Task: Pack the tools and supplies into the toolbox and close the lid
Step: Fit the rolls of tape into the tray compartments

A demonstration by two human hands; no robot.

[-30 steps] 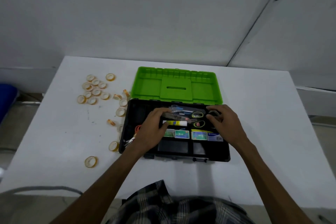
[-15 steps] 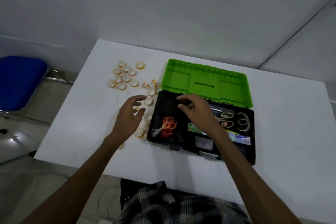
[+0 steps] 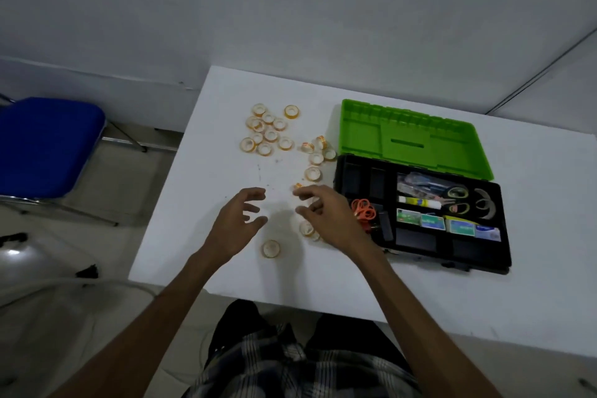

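**Tape rolls still all over the place, toolbox wide open**

From where I'm watching, the white tabletop point(image 3: 420, 300) takes up most of the view, with the toolbox point(image 3: 420, 252) sitting on its right side. Its green lid point(image 3: 413, 136) is flipped back flat, and the black tray is already partly filled: orange-handled scissors point(image 3: 364, 209) on the left, a glue stick point(image 3: 419, 202), a row of small boxes point(image 3: 447, 225) along the front, plus what look like bigger tape rolls at the right end.

What's left is a scatter of small tape rolls point(image 3: 268, 132) on the tabletop left of the toolbox, a cluster further back and a few strays nearer, including one point(image 3: 270, 249) close to the front edge.

My left hand point(image 3: 237, 226) and right hand point(image 3: 326, 220) both hover over the near strays, fingers loosely spread and curved, holding nothing that I can make out.

My take: scoop several rolls at once with both hands instead of one by one, and drop them into the free compartments on the tray's left. They're round, so they'll roll if nudged. Keep them below the rim or the lid won't shut.
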